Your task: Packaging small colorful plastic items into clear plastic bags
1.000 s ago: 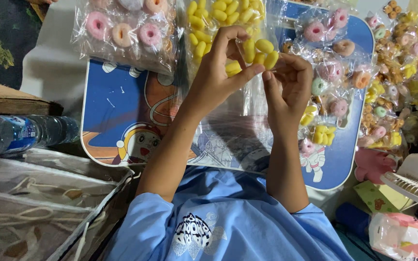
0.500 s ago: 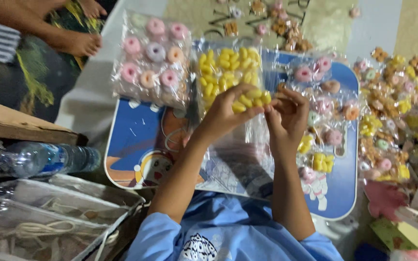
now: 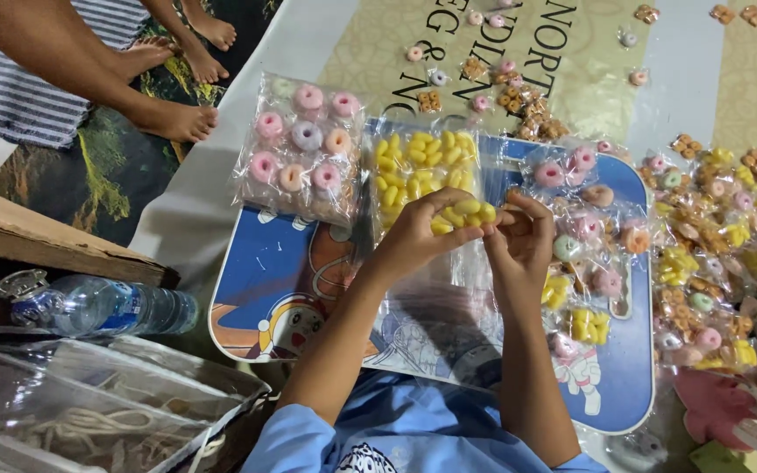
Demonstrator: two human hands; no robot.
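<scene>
I see both hands raised over the blue board (image 3: 256, 289), meeting just below the yellow bag (image 3: 422, 166). Left hand (image 3: 418, 236) is curled narrow, fingertips pinched on a cluster of yellow pieces (image 3: 466, 215). Right hand (image 3: 523, 245) is closed too, fingertips touching the same cluster from the right. A clear wrapper seems to hang from the cluster down over the board, but it's glare and blur, so I can't tell its edges or whether the pieces sit inside it. Right-hand palm side is turned away; finger contact there is hard to read.

Pink ring bag (image 3: 300, 149) lies at the board's top-left corner, touching the yellow bag. Small packets (image 3: 589, 228) cover the board's right part; they're see-through and overlap, so I can't separate them. More packets (image 3: 720, 254) are piled right of the board, cut off by the frame edge.

Water bottle (image 3: 107, 307) lies on its side left of the board, cap end partly hidden. Clear bags (image 3: 89, 403) sit below it, contents unclear. Another person's bare feet (image 3: 177, 118) are up-left of the board, body cut off. My own blue sleeves fill the bottom edge, below the board.
</scene>
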